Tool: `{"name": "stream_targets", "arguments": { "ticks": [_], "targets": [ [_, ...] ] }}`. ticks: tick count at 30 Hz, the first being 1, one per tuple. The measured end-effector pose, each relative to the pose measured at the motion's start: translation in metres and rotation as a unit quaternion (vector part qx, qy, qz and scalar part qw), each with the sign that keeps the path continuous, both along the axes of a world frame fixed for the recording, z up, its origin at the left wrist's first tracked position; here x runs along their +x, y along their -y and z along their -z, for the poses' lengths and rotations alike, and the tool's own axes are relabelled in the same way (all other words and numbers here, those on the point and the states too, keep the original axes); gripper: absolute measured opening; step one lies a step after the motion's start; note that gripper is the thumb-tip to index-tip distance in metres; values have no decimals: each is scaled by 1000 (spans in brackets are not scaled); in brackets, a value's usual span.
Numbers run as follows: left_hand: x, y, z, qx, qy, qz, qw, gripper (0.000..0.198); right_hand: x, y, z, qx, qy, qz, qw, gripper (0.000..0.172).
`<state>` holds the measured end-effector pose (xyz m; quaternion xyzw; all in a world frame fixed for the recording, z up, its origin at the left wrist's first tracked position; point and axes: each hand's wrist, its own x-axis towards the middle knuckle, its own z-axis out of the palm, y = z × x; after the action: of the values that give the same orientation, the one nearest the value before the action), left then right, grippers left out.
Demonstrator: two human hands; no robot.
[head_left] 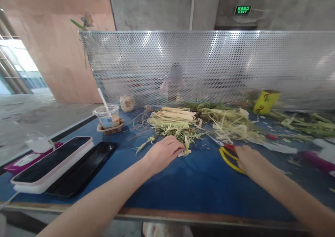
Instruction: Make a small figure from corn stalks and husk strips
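Observation:
My left hand (pixel 165 151) is closed in a pinch at the front edge of a heap of small green sprigs (pixel 170 131). A pale green sprig (pixel 186 147) sticks out at its fingertips. To the right, my right hand (pixel 247 157) is closed on the handles of a pair of scissors (pixel 227 160) with yellow and red grips. Their metal blades point left and away, low over the blue table (pixel 178 191). Behind the sprigs lies a bundle of pale dried husks (pixel 175 115). A pile of light green husk leaves (pixel 225 120) spreads to its right.
At left are a pink-rimmed phone (pixel 52 160), a black phone-like slab (pixel 83 167) and a purple pack (pixel 24 163). A cup with a straw (pixel 107 116) stands in a cardboard holder. A yellow tube (pixel 266 101) stands before the perforated metal screen (pixel 209 66). Twine (pixel 141 120) lies loose.

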<state>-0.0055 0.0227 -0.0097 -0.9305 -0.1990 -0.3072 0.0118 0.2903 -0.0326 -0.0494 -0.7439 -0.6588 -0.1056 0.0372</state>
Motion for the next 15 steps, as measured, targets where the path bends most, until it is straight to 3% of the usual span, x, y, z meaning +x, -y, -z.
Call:
{"name": "stream_targets", "arguments": {
  "ticks": [6, 10, 11, 13, 15],
  "targets": [
    [1, 1, 0, 3, -41, -4, 999, 20, -12, -12, -18, -33, 5, 77, 996, 18],
    [0, -2, 4, -24, -72, -24, 997, 21, -14, 9, -32, -12, 20, 73, 997, 22],
    [0, -3, 5, -29, -78, -27, 996, 21, -14, 17, -35, 2, 23, 73, 997, 27],
    [0, -2, 5, -44, -86, -31, 995, 21, -14, 36, -42, 101, 37, 53, 993, 38],
    [1, 0, 3, -62, -91, -38, 993, 20, -17, 54, -46, 184, 61, -17, 981, 41]
  ]
}}
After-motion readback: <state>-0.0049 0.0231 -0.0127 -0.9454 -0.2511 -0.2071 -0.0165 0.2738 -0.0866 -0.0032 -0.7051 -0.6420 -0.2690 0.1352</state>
